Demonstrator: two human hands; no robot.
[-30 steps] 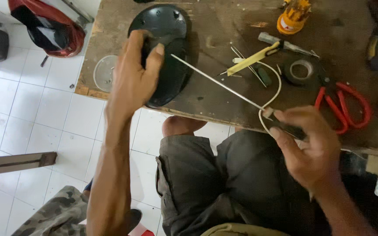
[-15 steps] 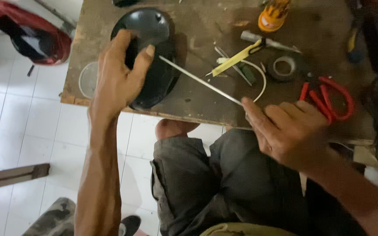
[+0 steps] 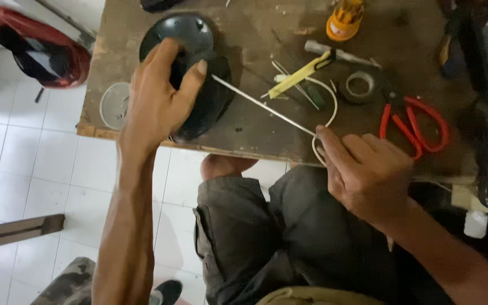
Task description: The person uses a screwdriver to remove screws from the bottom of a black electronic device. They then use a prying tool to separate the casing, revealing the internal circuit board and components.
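Two hands are working: your left hand [image 3: 162, 96] is gripping the black housing [image 3: 199, 73], your right hand [image 3: 368, 169] is pinching the thin rod [image 3: 264, 105], with red scissors [image 3: 416, 124] and tape roll [image 3: 360, 86] lying nearby on the table [image 3: 255, 135].

1. The floor [image 3: 40, 169] is white square tiles with dark grout lines, lit evenly by soft light.
2. A worn brown wooden table [image 3: 255, 133] fills the upper part of the view, its top stained and scratched.
3. A red and black bag [image 3: 40, 53], or something like it, lies on the tiles at upper left.
4. A dark wooden plank [image 3: 15, 231] lies on the floor at lower left.
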